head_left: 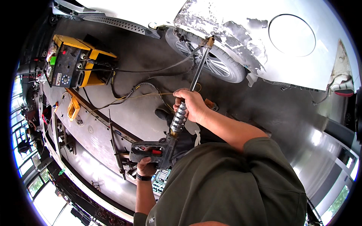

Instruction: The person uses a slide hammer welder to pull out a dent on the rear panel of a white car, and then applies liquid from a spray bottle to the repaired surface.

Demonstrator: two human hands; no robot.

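A slide hammer dent puller (178, 119) runs from my body up to the white car. It has a black handle with a red trigger, a ribbed metal weight and a long steel rod. My left hand (146, 168) is closed round the black handle. Higher up, my right hand (191, 104) wraps the rod and the upper end of the ribbed weight. The brass-coloured tip (210, 41) meets the wheel arch edge of the car's panel (241, 35), where paint is sanded and patchy. A black cable (162, 69) reaches toward the tip.
The yellow and black machine (71, 62) stands at the left, its cables looping over the floor. Below the panel is a car wheel (217, 62). A curved metal rail (102, 116) and an orange-yellow tray (73, 109) lie left. A socket set (160, 180) is near my left wrist.
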